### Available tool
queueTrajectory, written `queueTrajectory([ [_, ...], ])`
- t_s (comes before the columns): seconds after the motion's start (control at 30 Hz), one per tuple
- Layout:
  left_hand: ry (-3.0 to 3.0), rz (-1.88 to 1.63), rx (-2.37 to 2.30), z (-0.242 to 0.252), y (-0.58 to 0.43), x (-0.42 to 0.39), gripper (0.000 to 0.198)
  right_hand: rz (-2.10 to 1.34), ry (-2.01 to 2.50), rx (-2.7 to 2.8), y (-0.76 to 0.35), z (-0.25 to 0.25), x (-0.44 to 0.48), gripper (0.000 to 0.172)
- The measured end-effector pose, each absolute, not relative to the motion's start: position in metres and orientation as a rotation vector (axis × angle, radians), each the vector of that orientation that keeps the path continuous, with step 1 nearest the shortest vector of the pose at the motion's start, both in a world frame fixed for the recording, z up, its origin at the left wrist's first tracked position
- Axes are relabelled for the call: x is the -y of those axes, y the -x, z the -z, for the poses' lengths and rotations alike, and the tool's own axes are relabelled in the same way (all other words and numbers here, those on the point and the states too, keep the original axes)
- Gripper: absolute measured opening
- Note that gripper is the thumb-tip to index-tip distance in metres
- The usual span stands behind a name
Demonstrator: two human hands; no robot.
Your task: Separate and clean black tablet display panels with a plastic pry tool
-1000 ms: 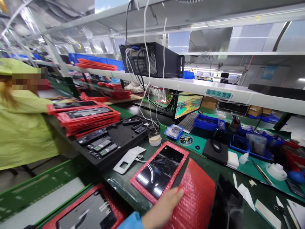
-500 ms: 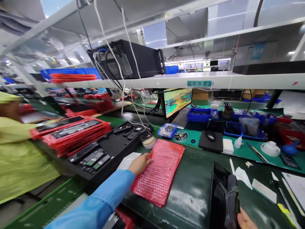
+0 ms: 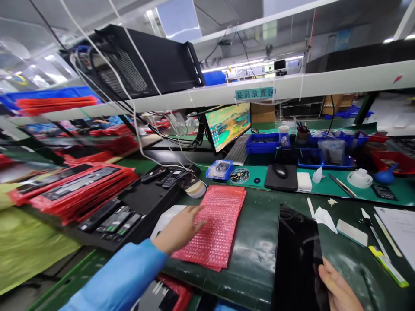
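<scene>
- Blue sleeve out on the left, and the left hand (image 3: 178,230) is hovering wide open, fingers spread, holding nothing; its fingertips are right at the edge of the red bubble pouch (image 3: 212,224), and I can't tell whether they're touching it.
- That pouch is lying flat on the green work mat (image 3: 256,255), its corner just beside a white plastic template (image 3: 167,225), which is sitting partly under the left hand.
- Over on the right, the right hand (image 3: 339,287) is closed around the lower edge of a black glass panel (image 3: 296,255), with the fingers (image 3: 327,276) pressing on its surface.
- The panel is standing tilted above the mat, well apart from the pouch, with its lower end running out of view.
- Just past the panel, white paper scraps (image 3: 325,219) and a pale foam strip (image 3: 352,232) are lying on the mat.
- Left of the pouch, a black tray (image 3: 129,211) is holding rows of dark devices, and red-framed panels (image 3: 81,190) are piled up beside it.
- A tape roll (image 3: 196,188) is sitting near the pouch's far corner.
- Further out, a monitor (image 3: 228,127), a keyboard (image 3: 238,150) and a blue parts bin (image 3: 262,143) are lining the far bench, under a white shelf (image 3: 259,91) carrying a black computer case (image 3: 132,60).
</scene>
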State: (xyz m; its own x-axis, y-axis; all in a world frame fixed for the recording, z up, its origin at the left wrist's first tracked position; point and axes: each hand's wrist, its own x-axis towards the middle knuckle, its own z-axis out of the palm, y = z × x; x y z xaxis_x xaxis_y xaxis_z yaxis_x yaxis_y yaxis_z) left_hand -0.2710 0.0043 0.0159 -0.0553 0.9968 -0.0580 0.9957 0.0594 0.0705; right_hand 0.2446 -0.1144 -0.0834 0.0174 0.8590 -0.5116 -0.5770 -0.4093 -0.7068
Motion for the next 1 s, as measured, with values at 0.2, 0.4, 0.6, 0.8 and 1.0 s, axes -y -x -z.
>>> queueTrajectory([
  [0.2, -2.125, 0.120, -2.154, 0.032, 0.165, 0.016, 0.101, -1.635, 1.107, 0.327, -0.231, 0.057, 0.119, 0.061],
  [0.4, -2.029, 0.189, -2.206, 0.039, 0.165, 0.019, 0.094, -1.601, 1.114, 0.389, -0.224, 0.053, 0.119, 0.068],
  [0.6, -2.017, 0.115, -2.201, 0.043, 0.178, 0.023, 0.088, -1.612, 1.025, 0.442, -0.216, 0.044, 0.118, 0.055],
  [0.8, -2.080, -0.169, -2.066, 0.035, 0.176, 0.040, 0.097, -1.610, 0.982, 0.420, -0.204, 0.031, 0.114, 0.053],
  [1.0, -1.354, -0.630, -1.459, 0.016, 0.145, 0.077, 0.099, -1.610, 0.970, 0.429, -0.202, 0.033, 0.115, 0.054],
])
